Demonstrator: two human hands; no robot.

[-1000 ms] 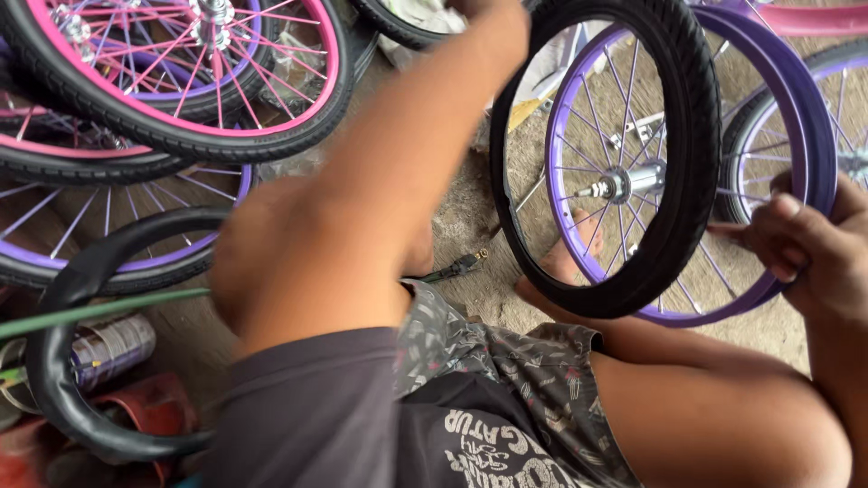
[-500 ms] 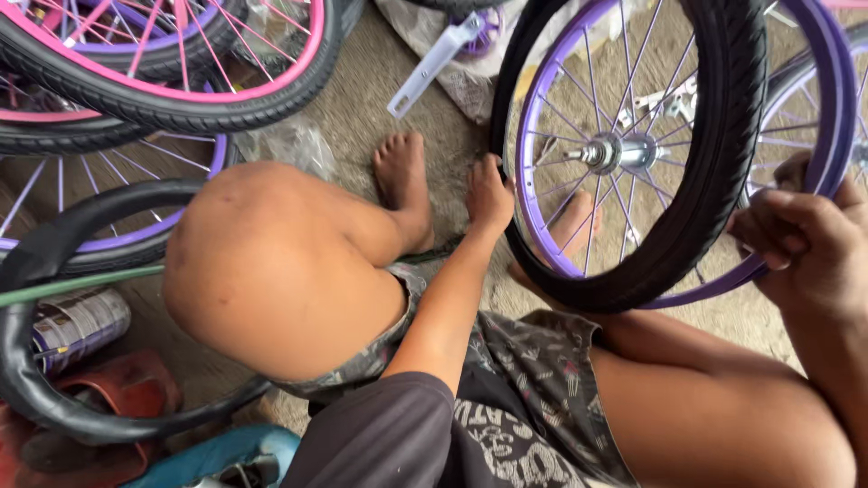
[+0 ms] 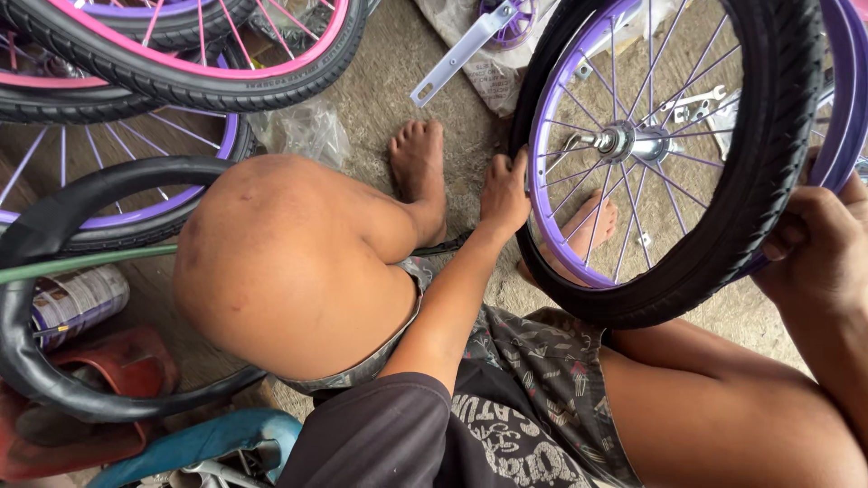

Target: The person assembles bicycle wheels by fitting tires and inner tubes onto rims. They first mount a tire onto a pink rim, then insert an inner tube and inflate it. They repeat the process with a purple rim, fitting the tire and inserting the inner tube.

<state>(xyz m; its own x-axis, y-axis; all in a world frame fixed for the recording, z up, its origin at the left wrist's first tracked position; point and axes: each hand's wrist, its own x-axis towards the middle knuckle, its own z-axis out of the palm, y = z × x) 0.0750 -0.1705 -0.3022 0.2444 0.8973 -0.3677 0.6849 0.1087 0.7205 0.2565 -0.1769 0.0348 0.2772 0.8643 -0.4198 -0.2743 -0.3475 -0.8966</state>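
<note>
Both hands gripped the upright purple wheel [image 3: 669,154]: left hand [image 3: 503,192] at nine o'clock, right hand [image 3: 818,237] at four.

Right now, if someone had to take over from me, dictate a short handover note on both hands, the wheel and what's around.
Left hand: grip on the tyre at the near-left edge of the purple wheel.
Right hand: grip on the tyre at the right side, fingers curled over it.
Wheel: held upright over the lap, hub facing the camera, tyre seated around the rim where visible.
Around: loose tube and can at left, more wheels beyond the knee, a bracket on the floor.
Done or left: cannot tell.
</note>
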